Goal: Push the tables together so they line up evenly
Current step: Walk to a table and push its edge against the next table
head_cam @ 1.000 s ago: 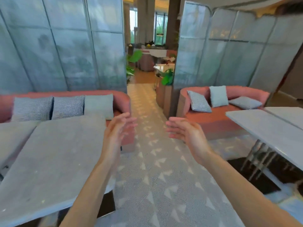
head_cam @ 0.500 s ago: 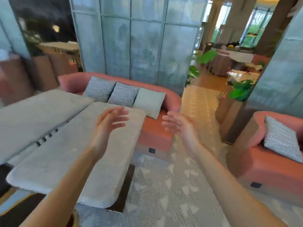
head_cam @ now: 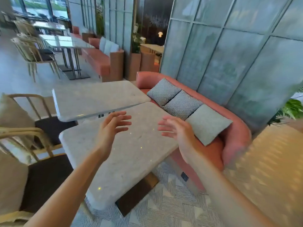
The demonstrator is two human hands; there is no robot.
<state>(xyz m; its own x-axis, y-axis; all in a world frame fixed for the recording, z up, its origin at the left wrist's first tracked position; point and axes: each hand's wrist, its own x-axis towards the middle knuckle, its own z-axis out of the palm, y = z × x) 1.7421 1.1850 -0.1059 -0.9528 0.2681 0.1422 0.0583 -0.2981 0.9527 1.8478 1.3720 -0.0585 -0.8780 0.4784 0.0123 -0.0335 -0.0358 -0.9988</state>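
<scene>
Two grey stone-topped tables stand in front of a pink sofa. The near table (head_cam: pixel 131 154) lies right below my arms. The far table (head_cam: pixel 96 99) sits behind it, touching it at the sofa end, while a wedge-shaped gap opens between them toward the chairs. My left hand (head_cam: pixel 113 126) hovers over the near table with fingers spread, holding nothing. My right hand (head_cam: pixel 175 130) hangs above the table's sofa-side edge, fingers straight, also holding nothing.
The pink sofa (head_cam: pixel 232 136) with three cushions runs along the tables' right side, backed by a glass partition. Wooden chairs (head_cam: pixel 37 133) with dark seats stand at the left. More tables and chairs (head_cam: pixel 54 46) fill the back left. Patterned carpet lies at the lower right.
The view has swung left, bringing both tables and the left chairs into sight. Both hands stay raised and spread, now over the near table.
</scene>
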